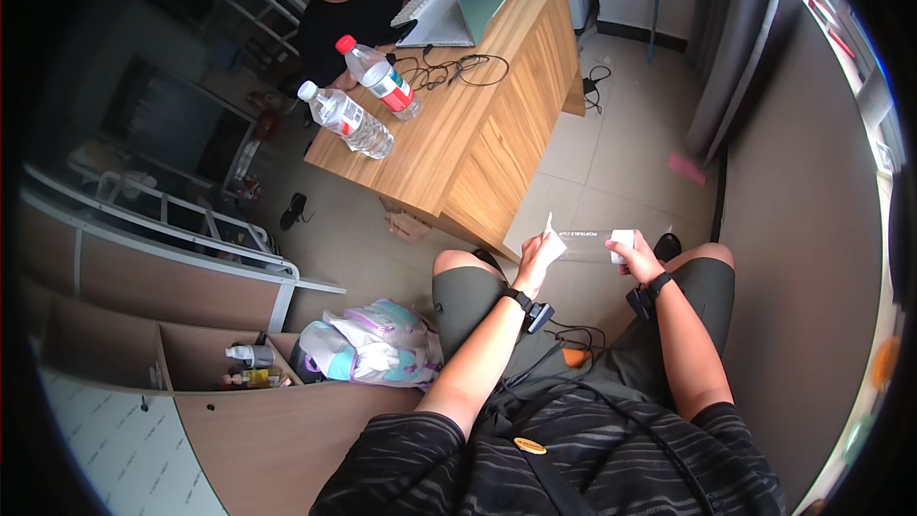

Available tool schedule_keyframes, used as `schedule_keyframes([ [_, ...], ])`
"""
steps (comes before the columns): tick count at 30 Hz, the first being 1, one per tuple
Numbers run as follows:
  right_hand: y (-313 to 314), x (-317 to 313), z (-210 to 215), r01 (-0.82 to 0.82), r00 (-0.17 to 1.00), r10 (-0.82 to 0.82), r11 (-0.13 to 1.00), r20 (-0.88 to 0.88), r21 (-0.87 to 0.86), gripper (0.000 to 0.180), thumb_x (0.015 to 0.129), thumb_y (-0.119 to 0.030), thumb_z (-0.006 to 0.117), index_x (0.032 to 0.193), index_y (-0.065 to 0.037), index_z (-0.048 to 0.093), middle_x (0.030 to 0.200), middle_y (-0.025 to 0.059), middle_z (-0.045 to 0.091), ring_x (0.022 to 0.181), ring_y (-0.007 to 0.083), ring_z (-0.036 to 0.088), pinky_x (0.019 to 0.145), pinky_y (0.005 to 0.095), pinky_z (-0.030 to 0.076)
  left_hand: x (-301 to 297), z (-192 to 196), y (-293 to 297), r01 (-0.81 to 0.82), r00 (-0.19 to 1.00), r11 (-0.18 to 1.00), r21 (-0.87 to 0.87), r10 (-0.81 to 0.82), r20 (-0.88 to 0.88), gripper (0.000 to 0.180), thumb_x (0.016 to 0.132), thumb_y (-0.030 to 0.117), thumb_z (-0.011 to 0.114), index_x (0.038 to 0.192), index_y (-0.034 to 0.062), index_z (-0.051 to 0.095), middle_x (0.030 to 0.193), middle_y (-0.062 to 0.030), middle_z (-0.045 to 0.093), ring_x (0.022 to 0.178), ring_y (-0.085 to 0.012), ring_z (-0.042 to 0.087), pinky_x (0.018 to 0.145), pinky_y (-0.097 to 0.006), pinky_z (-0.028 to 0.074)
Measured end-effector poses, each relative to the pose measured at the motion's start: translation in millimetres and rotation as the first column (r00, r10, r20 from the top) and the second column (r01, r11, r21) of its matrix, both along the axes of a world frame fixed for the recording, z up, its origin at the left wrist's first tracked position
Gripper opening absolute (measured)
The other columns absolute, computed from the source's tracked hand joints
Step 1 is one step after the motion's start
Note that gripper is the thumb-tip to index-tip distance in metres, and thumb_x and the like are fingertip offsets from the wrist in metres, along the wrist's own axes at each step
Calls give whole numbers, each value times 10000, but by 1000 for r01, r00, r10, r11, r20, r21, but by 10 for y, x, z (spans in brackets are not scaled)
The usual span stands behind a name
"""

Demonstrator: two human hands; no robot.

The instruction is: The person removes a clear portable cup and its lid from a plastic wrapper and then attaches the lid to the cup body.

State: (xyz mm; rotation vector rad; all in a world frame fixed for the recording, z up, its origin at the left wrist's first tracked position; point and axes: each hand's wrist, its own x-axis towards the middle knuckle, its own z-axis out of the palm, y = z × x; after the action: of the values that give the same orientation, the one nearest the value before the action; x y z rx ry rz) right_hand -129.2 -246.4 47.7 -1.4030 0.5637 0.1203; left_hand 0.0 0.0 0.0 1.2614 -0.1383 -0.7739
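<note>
A clear cup-like bottle [585, 248] lies sideways in the air between my two hands, above the floor and between my knees. My right hand [638, 256] is closed round its white end [622, 241], thumb on top. At the opposite end, my left hand [535, 269] grips a white crumpled piece that looks like tissue [553, 242], with one corner sticking up. The tissue covers that end of the bottle, so I cannot see its rim. Both wrists wear dark bands with small boxes.
Ahead stands a wooden desk [497, 148] with two water bottles [368, 96], a cable [468, 67] and a laptop [449, 14]; a person in black [334, 29] sits behind it. To my left are a pale backpack [373, 344] and shelf [220, 344]; a wall [802, 258] rises on my right.
</note>
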Motion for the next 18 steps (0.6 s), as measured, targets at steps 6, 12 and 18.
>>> schedule_keyframes([
  [6,23,3,31,36,999,-36,999,-2,-33,644,865,-416,793,1218,-3,447,895,75,579,658,144,550,522,304,462,-122,120,-64,-123,992,992,-42,121,-45,378,1111,321,500,1298,15,620,1180,-14,652,1132,-107,596,1033,-303,461],
  [12,33,5,76,23,999,-23,1000,-33,10,654,858,-428,789,1218,-1,449,879,75,573,626,143,536,525,303,458,-74,93,6,-293,956,956,-4,293,-17,256,1081,338,586,1034,113,699,801,114,450,724,-13,397,650,-196,345],
  [18,4,-4,99,122,992,-123,992,-37,-43,680,859,-494,758,1220,6,470,885,84,584,631,156,551,541,312,475,-79,114,-9,-246,969,967,63,246,-2,255,1072,343,606,991,117,692,808,108,472,724,-12,407,654,-194,355],
])
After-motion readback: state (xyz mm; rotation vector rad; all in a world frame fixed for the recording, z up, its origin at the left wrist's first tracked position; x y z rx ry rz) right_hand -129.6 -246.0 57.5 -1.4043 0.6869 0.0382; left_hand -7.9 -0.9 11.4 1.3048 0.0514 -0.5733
